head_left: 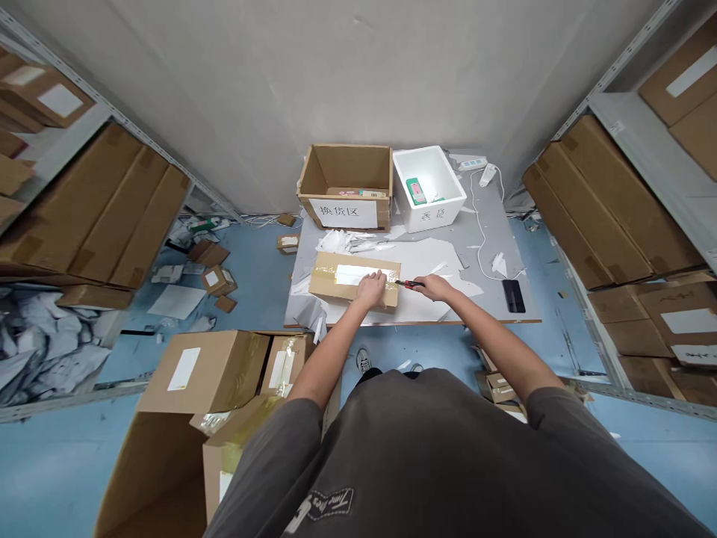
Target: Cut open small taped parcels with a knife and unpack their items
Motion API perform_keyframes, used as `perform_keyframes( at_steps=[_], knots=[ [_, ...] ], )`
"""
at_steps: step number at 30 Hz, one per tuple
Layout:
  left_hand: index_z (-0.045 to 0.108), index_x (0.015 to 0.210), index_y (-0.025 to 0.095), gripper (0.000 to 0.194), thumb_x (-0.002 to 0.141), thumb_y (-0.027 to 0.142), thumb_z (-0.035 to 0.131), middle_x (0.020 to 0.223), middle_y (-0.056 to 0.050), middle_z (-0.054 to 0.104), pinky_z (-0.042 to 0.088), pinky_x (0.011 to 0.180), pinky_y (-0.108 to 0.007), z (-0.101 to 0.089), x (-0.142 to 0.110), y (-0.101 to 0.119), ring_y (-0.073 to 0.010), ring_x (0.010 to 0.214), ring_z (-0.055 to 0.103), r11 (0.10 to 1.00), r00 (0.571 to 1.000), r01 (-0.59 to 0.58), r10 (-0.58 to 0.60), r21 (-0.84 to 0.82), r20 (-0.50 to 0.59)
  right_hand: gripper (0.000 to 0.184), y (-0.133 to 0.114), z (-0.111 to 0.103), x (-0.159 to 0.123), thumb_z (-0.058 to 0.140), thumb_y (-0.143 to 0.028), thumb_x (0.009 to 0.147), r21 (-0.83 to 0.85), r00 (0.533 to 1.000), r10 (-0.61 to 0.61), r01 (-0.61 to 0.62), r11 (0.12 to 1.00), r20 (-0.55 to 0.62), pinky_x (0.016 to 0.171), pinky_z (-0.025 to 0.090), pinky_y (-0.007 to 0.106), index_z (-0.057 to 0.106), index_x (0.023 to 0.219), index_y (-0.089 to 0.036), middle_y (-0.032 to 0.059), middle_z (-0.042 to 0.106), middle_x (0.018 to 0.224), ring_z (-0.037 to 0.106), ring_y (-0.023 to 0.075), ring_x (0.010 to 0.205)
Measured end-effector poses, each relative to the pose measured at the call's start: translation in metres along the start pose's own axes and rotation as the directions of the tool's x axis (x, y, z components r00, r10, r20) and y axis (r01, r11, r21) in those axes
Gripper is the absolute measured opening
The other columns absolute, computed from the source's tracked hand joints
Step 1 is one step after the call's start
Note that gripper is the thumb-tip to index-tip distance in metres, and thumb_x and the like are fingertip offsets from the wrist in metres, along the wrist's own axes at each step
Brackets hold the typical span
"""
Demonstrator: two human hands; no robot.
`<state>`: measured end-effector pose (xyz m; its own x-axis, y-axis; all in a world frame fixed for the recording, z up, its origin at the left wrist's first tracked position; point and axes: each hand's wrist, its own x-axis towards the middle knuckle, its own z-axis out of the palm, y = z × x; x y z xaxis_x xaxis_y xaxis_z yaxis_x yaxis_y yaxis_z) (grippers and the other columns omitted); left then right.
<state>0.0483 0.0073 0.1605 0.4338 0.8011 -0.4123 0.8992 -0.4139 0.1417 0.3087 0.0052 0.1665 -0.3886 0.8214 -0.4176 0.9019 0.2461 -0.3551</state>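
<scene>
A taped cardboard box [326, 278] with a white label lies near the front edge of the table. My left hand [371, 288] rests on top of it, over the label and toward its right end, fingers laid on the surface. In my right hand [435, 288] is a red and black utility knife [413, 284]. Its tip points left and meets the right end of the box at the tape, though whether it has cut in is too small to tell.
Behind the box stand an open carton [344, 214] and a white foam bin [429, 217] with a green packet inside. A phone [513, 296] lies at the table's right. Large open cartons [184, 373] crowd the floor at left, and loaded shelves flank both sides.
</scene>
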Motion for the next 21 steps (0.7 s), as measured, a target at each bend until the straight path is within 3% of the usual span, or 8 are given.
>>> perform_keyframes(
  at_steps=[4, 8, 12, 16, 21],
  knots=[
    [0.038, 0.163, 0.015, 0.124, 0.062, 0.043, 0.104, 0.172, -0.027, 0.039, 0.033, 0.13, -0.043, -0.001, 0.0, 0.001, -0.0383, 0.161, 0.039, 1.0, 1.0, 0.005, -0.005, -0.005, 0.009, 0.033, 0.002, 0.002, 0.002, 0.052, -0.042, 0.11, 0.041, 1.0, -0.009, 0.008, 0.999, 0.017, 0.067, 0.035, 0.026, 0.077, 0.122, -0.024, 0.0064, 0.08, 0.095, 0.07, 0.0214, 0.086],
    [0.037, 0.163, 0.015, 0.125, 0.062, 0.043, 0.105, 0.169, -0.029, 0.042, 0.036, 0.126, -0.043, -0.003, 0.0, 0.002, -0.0389, 0.16, 0.04, 1.0, 1.0, 0.013, -0.013, -0.001, 0.021, 0.025, 0.007, 0.006, 0.007, 0.06, -0.039, 0.106, 0.063, 0.999, -0.012, 0.015, 0.998, -0.041, 0.07, 0.038, 0.027, 0.078, 0.114, -0.024, 0.0094, 0.08, 0.098, 0.072, 0.0258, 0.091],
    [0.032, 0.165, 0.012, 0.13, 0.062, 0.043, 0.104, 0.166, -0.032, 0.045, 0.037, 0.124, -0.044, -0.004, -0.001, 0.003, -0.04, 0.16, 0.04, 1.0, 0.999, 0.011, -0.011, 0.007, 0.032, 0.018, 0.01, 0.013, 0.01, 0.067, -0.039, 0.103, 0.267, 1.0, -0.007, 0.009, 0.964, -0.01, 0.065, 0.042, 0.027, 0.076, 0.103, -0.024, 0.0038, 0.073, 0.075, 0.069, 0.0219, 0.067],
    [0.028, 0.167, 0.011, 0.133, 0.063, 0.044, 0.103, 0.163, -0.031, 0.049, 0.038, 0.123, -0.045, -0.004, -0.004, 0.003, -0.0405, 0.158, 0.042, 1.0, 1.0, 0.007, -0.007, 0.025, 0.027, 0.026, 0.013, 0.026, 0.002, 0.066, -0.048, 0.102, 0.576, 0.992, 0.041, -0.104, 0.811, 0.121, 0.048, 0.042, 0.025, 0.067, 0.095, -0.023, -0.0041, 0.06, 0.057, 0.056, 0.0152, 0.04],
    [0.028, 0.167, 0.015, 0.133, 0.062, 0.044, 0.103, 0.161, -0.028, 0.052, 0.039, 0.12, -0.045, -0.007, -0.003, 0.002, -0.04, 0.155, 0.046, 0.999, 1.0, -0.013, 0.012, 0.037, 0.028, 0.037, 0.011, 0.042, -0.01, 0.074, -0.057, 0.095, 0.784, 0.981, 0.088, -0.19, 0.591, 0.171, 0.038, 0.042, 0.023, 0.062, 0.089, -0.023, -0.0053, 0.059, 0.052, 0.052, 0.0136, 0.036]
  ],
)
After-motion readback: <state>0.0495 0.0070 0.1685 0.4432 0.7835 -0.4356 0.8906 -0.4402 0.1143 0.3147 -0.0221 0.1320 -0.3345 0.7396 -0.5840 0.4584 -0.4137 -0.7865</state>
